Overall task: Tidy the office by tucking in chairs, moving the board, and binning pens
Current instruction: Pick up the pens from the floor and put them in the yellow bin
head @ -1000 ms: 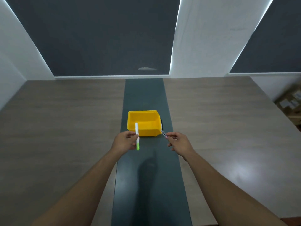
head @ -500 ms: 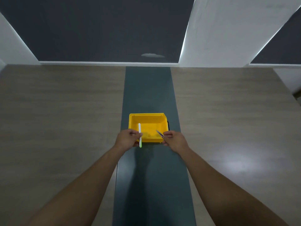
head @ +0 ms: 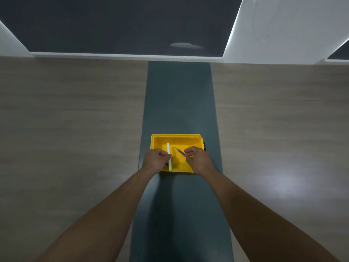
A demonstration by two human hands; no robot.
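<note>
Fingers [head: 164,153] of the left hand [head: 155,161]: curled shut round a white pen [head: 168,154], pinched near its middle, white end pointing away, green end [head: 170,166] toward the wearer. Held roughly upright in the picture, along the bin's length, so it should drop flat inside rather than bridge the rim.

Right hand [head: 198,160]: fingertips closed on the near end of a dark pen [head: 180,151], a thin one; its free tip slants away and to the left, over the bin's inside. An end-pinch suits a light release: open the fingers and the pen falls tip first.

Bin [head: 176,138]: yellow, open-topped, shallow. Stands on the dark strip [head: 179,95] running down the middle of the table [head: 75,120], straight ahead of the wearer, within reach of both arms at once. Whether anything lies in it already cannot be told; the hands cover the near half.

Position of pens: both in hand, both over the bin's opening, neither seen touching its floor or walls. Hands near each other, not touching.

Step in hand, as judged: binning the pens, both at one go, release not yet made.

Risk, as judged: the white pen's green end overhangs the near wall; let go from there it may tip out onto the strip. A small reach forward would cure that.

Chairs and board: not in view.
</note>
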